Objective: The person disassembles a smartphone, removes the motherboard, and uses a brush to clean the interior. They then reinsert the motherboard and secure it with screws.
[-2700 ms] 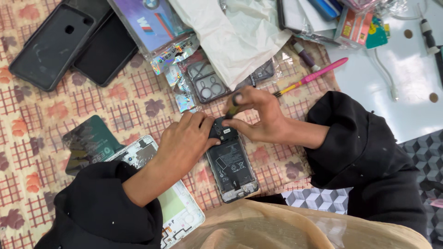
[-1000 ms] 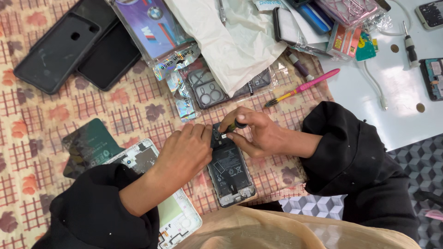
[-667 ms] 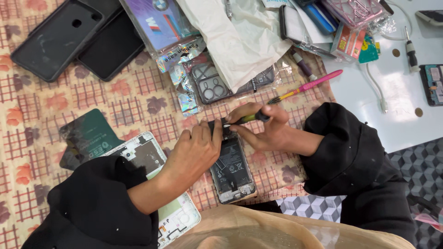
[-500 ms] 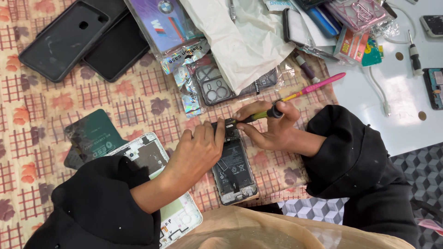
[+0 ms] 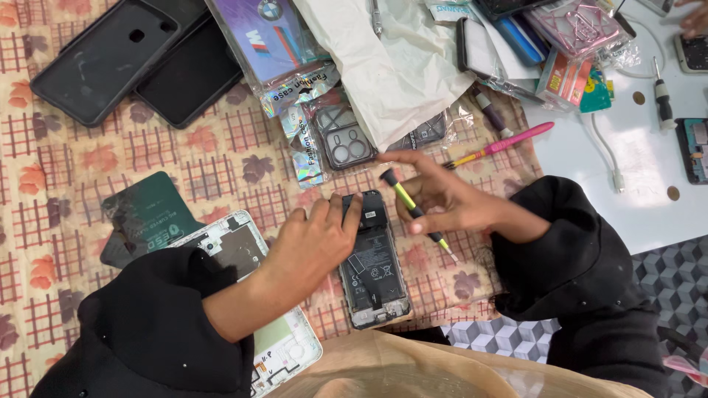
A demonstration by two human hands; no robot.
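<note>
An opened phone (image 5: pixel 373 265) with its back cover off lies on the patterned tablecloth (image 5: pixel 221 158), its battery and inner boards facing up, close to the table's near edge. The left hand (image 5: pixel 313 247) rests flat over the phone's left side, fingers spread and laid across its upper part, pressing it down rather than gripping it. The right hand (image 5: pixel 446 203) hovers just right of the phone's top, pinching a small screwdriver (image 5: pixel 413 212) with a yellow-green shaft and black cap; the tool is tilted, cap up towards the left, tip down to the right, clear of the phone. Both arms wear black sleeves. Just beside the left forearm lies a white phone frame (image 5: pixel 254 295), and a dark green card (image 5: pixel 144 217) lies next to it. Farther off sit two black phone cases (image 5: pixel 110 59), packaged camera lens protectors (image 5: pixel 343 136), a crumpled white bag (image 5: pixel 398 66) and a pink pen (image 5: pixel 501 145).
</note>
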